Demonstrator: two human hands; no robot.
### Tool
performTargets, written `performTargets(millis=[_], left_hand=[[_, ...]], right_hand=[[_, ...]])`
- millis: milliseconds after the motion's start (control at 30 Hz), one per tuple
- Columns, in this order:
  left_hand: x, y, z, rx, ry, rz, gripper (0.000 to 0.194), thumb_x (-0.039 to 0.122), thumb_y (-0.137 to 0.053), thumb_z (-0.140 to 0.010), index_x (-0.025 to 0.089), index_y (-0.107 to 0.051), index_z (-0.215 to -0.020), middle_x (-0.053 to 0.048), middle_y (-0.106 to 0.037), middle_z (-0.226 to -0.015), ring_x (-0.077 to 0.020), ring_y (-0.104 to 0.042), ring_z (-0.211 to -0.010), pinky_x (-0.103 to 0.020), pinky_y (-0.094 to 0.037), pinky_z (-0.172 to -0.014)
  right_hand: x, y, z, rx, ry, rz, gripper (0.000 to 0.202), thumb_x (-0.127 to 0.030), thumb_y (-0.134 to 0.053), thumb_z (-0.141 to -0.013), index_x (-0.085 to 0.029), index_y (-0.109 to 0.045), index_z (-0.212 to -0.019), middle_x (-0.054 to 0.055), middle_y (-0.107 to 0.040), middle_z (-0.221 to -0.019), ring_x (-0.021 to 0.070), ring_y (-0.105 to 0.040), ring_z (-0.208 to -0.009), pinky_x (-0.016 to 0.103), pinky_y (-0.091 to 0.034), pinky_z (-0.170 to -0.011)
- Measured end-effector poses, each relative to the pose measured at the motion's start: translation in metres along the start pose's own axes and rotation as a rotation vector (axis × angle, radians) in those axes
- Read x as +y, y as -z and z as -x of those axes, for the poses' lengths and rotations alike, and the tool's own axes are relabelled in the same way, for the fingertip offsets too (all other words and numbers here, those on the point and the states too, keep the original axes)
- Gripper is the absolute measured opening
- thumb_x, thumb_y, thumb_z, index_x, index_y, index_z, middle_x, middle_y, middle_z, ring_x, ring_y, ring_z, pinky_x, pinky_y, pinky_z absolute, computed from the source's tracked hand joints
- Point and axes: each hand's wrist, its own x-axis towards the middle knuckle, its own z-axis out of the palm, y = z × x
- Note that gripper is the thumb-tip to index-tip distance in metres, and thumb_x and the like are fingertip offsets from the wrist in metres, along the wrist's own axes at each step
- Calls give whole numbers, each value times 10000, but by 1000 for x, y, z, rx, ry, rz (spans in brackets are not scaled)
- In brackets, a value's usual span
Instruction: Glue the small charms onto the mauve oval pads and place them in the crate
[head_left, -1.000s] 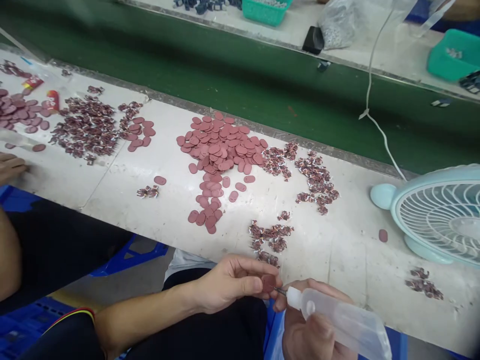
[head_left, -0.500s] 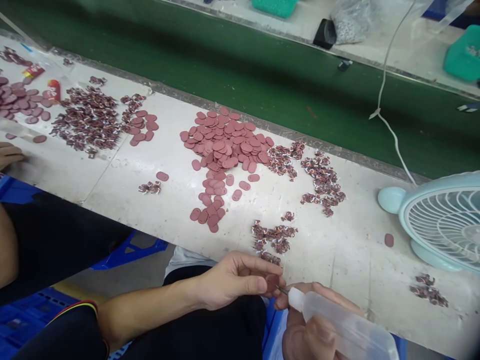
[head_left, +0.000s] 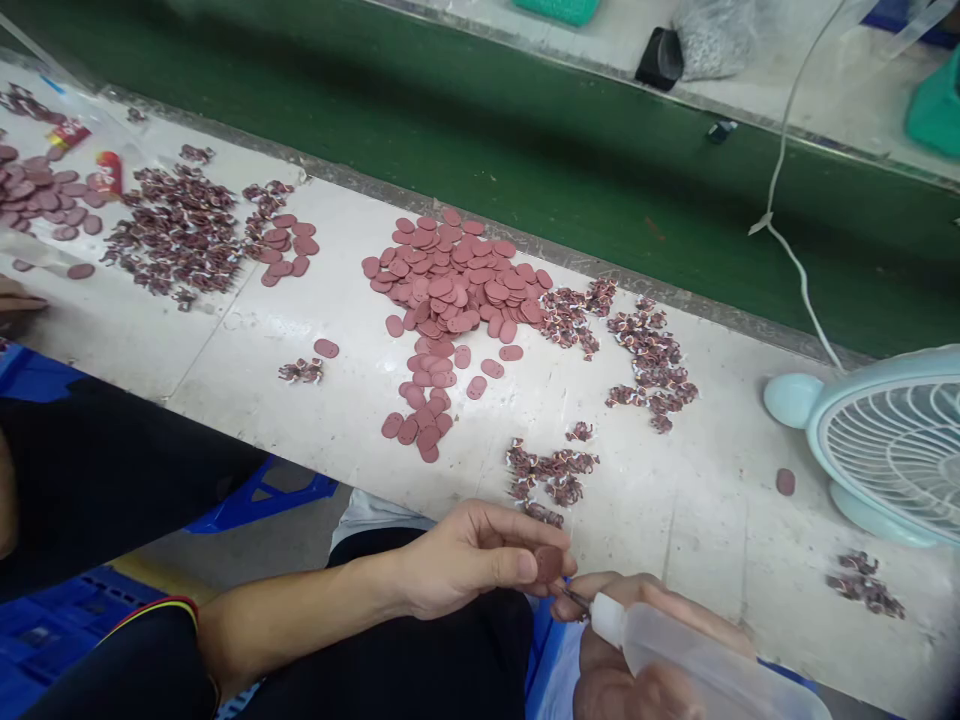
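My left hand [head_left: 480, 555] pinches a reddish-brown oval disc [head_left: 548, 564] between thumb and fingers, over the table's front edge. My right hand [head_left: 637, 640] is wrapped round a translucent squeeze bottle [head_left: 720, 665] with a white cap and a thin dark nozzle. The nozzle points at the disc from the lower right, a short gap away. Something small and brown shows at my right fingertips, too unclear to name. Just beyond my hands lies a cluster of small brown figures [head_left: 555, 470]. Farther back is a large heap of the same oval discs [head_left: 450, 280].
On the right stands a light-blue fan [head_left: 892, 440] with a white cable [head_left: 795, 260] behind it. More brown figures [head_left: 652, 360] lie at centre right. To the left are another figure pile [head_left: 180, 230] and a co-worker's hand [head_left: 19, 297]. A shelf [head_left: 600, 50] runs along the back.
The bottle and my right hand have drawn slightly down and right, so the nozzle has come away from the disc. My left hand still holds the disc. The view has shifted a little.
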Motion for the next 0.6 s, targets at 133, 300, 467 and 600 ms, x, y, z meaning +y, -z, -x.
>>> performTargets(millis=[133,300,467,600], left_hand=[[1,-1,-1,10,-6,-7,439,421,-940,-716,218,-837,-1091,-87,-823,-1039,-145,-747,-895,-246,-577,-846],[5,-4,-3,5,2,-22,440,416,-933,-730,195,-833,-1096,-93,-817,-1023,-142,-753,-874,-238,-579,-842],[10,-3,-5,-23,-69,39,390,328,-897,-796,194,-807,-1152,-104,-812,-1094,-164,-782,-923,-225,-595,-826],[15,6,-1,35,-117,62,298,265,-879,-819,200,-804,-1100,-94,-822,-1083,-170,-795,-931,-205,-607,-794]], right_hand=[[-12,-25,-14,131,178,-62,211,-373,-689,-887,-280,-712,-1075,-29,-661,-641,220,-611,-478,365,-505,-430],[-14,-14,-18,164,55,-129,218,-428,-714,-875,-315,-714,-1061,-8,-671,-670,227,-631,-530,374,-534,-467],[-8,38,-47,78,-327,-318,409,-598,-493,-915,-260,-723,-921,-26,-414,-614,131,-431,-436,240,-343,-325],[0,55,-69,17,-232,60,386,-614,-612,-881,-251,-722,-958,-33,-426,-639,126,-423,-453,257,-400,-377]])
